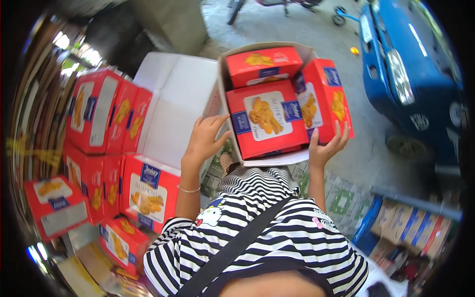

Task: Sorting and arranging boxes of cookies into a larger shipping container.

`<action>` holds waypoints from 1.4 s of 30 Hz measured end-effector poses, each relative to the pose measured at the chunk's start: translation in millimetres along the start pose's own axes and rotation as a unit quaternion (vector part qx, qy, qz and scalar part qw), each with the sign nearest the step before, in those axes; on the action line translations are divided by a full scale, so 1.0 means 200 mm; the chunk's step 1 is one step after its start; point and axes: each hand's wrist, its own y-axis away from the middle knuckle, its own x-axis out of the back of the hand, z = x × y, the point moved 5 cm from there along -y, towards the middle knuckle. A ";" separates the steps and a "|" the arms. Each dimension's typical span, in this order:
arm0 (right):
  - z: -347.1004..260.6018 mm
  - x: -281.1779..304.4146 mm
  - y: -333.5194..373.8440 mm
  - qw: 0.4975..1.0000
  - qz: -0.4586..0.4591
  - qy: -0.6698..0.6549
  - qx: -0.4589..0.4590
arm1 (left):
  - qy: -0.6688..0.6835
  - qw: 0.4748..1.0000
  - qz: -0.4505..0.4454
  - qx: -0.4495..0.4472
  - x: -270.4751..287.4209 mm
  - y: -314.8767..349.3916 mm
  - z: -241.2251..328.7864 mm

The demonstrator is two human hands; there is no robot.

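An open white carton (pixel 223 81) in front of me holds several red biscuit boxes. One red box (pixel 269 121) lies with its pictured face up, another red box (pixel 262 67) stands behind it. At the right, a tilted red box (pixel 330 84) rises above the carton's rim. My right hand (pixel 329 146) grips the near end of that tilted box, thumb on one face and fingers on the other. My left hand (pixel 207 136) is beside the carton's left wall, fingers apart, holding nothing; its fingertips are close to the rim.
Stacked red biscuit boxes (pixel 96 116) stand at the left, beside a large white panel (pixel 166 94). A blue vehicle (pixel 413 74) is at the right. Lower right is a blue crate (pixel 371 222) with brown cartons (pixel 410 222). A concrete pillar (pixel 173 22) stands behind.
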 end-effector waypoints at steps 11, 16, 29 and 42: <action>-0.82 -0.40 0.44 0.700 -0.504 -0.482 0.156 | 0.011 0.974 0.147 0.169 0.29 0.51 -0.17; -1.11 -0.41 0.61 0.587 -0.606 -0.424 0.330 | -0.092 0.884 0.266 0.373 0.42 1.14 -0.37; -1.24 -0.63 1.16 0.409 -0.818 -0.287 0.284 | 0.035 0.588 0.219 0.778 0.26 2.04 -0.41; -1.25 -0.77 1.24 0.342 -0.880 -0.297 -0.143 | 0.163 0.659 0.216 0.702 0.06 2.45 -1.13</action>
